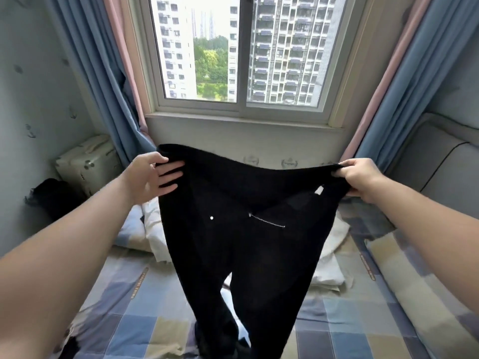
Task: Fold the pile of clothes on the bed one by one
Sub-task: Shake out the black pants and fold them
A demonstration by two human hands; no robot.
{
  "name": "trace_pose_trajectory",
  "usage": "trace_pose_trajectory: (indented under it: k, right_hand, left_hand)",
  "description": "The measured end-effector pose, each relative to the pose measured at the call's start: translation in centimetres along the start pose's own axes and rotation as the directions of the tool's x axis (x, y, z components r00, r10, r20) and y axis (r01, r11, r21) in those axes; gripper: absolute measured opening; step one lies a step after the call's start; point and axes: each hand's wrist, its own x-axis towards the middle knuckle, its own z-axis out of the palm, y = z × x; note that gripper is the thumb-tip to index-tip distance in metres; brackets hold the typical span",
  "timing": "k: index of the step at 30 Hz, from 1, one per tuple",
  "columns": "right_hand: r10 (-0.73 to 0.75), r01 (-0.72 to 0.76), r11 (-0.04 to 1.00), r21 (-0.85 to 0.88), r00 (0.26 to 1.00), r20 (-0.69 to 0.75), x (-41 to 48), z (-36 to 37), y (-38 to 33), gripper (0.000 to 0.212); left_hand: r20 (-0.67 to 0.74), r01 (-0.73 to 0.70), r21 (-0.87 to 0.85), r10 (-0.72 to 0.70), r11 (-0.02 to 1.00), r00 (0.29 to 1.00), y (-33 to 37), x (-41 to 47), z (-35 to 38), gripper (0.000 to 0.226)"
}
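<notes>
A pair of black trousers hangs in the air in front of me, waistband up, both legs dangling toward the bed. An open zip and a small metal button show on the front. My left hand holds the left end of the waistband, thumb on top and fingers spread flat against the fabric. My right hand grips the right end of the waistband with curled fingers. Behind the trousers, white garments lie rumpled on the bed.
The bed has a blue, grey and beige checked cover. A pillow lies at the left, a long bolster along the right. A white case and a dark bundle sit by the left wall. Window and curtains stand ahead.
</notes>
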Motion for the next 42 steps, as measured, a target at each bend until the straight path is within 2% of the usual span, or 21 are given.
trace_pose_trajectory:
  k: [3,6,8,10,13,15,17,19,20,23,26,28,31,33,36,39,42]
  right_hand:
    - [-0.013,0.013,0.997,-0.072,1.000,0.005,0.7,-1.9,-6.3,0.015]
    - [-0.021,0.016,0.993,0.119,0.999,0.039,0.2,-4.1,-13.3,0.027]
    - [-0.089,0.068,0.968,0.242,0.993,0.079,-0.7,-5.7,-17.5,0.029]
    - [-0.215,0.175,0.943,0.282,0.970,0.114,-1.6,-7.2,-21.1,0.024]
    - [-0.426,0.419,0.905,0.077,0.894,0.141,-2.1,-8.8,-24.7,0.019]
    - [-0.537,0.538,0.843,-0.031,0.843,0.019,-2.3,-9.3,-26.5,0.031]
    - [-0.624,0.625,0.780,-0.037,0.772,-0.118,-2.9,-9.5,-28.3,0.025]
    - [-0.647,0.655,0.755,-0.007,0.744,-0.166,-3.3,-9.5,-30.0,0.014]
    - [-0.629,0.641,0.767,0.037,0.762,-0.155,-3.4,-9.5,-30.7,0.012]
    - [-0.478,0.489,0.856,0.169,0.872,-0.100,-2.6,-9.2,-31.5,0.022]
    - [-0.297,0.304,0.938,0.169,0.953,-0.068,-1.8,-7.7,-30.8,0.026]
    - [-0.195,0.197,0.960,0.201,0.980,-0.028,-1.7,-6.5,-30.2,0.021]
    - [-0.124,0.111,0.950,0.292,0.992,0.025,-1.9,-5.2,-30.0,0.010]
    - [-0.137,0.083,0.922,0.379,0.983,0.119,-2.5,-4.5,-30.4,0.014]
    - [-0.228,0.089,0.903,0.420,0.928,0.294,-3.9,-3.0,-31.5,0.017]
    - [-0.314,0.116,0.893,0.435,0.853,0.417,-5.0,-1.2,-32.4,0.014]
    - [-0.394,0.162,0.878,0.451,0.778,0.489,-6.4,0.1,-33.1,0.016]
  left_hand:
    - [-0.054,-0.226,0.206,0.242,0.952,0.969,5.3,-0.5,1.6,0.027]
    - [-0.188,-0.401,0.374,0.492,0.836,0.850,11.5,-1.1,3.3,0.009]
    - [-0.228,-0.466,0.468,0.612,0.751,0.757,15.6,-1.6,3.9,0.023]
    - [-0.283,-0.476,0.546,0.687,0.689,0.670,19.6,-2.6,4.2,0.040]
    - [-0.292,-0.495,0.614,0.759,0.615,0.581,24.6,-4.5,4.4,0.051]
    - [-0.286,-0.477,0.689,0.810,0.545,0.513,27.3,-5.6,4.9,0.054]
    - [-0.296,-0.502,0.683,0.830,0.530,0.473,29.3,-6.4,5.7,0.037]
    - [-0.320,-0.571,0.551,0.786,0.609,0.529,29.9,-6.4,6.7,0.014]
    - [-0.346,-0.569,0.505,0.757,0.648,0.554,29.8,-6.2,7.1,0.013]
    - [-0.441,-0.437,0.487,0.645,0.756,0.624,29.1,-4.6,7.9,0.028]
    - [-0.485,-0.243,0.439,0.455,0.865,0.747,27.4,-2.4,7.6,0.034]
    - [-0.460,-0.182,0.396,0.366,0.900,0.809,26.6,-0.2,6.9,0.034]
    - [-0.444,-0.166,0.252,0.266,0.953,0.855,25.6,0.4,7.4,0.033]
    - [-0.417,-0.209,0.125,0.243,0.970,0.876,25.4,0.1,8.4,0.029]
    - [-0.310,-0.331,-0.048,0.301,0.942,0.902,25.4,-0.8,10.6,0.026]
    - [-0.199,-0.446,-0.157,0.415,0.881,0.888,25.0,-2.8,14.1,0.021]
    - [-0.040,-0.483,-0.220,0.487,0.848,0.873,24.3,-5.4,17.5,0.021]
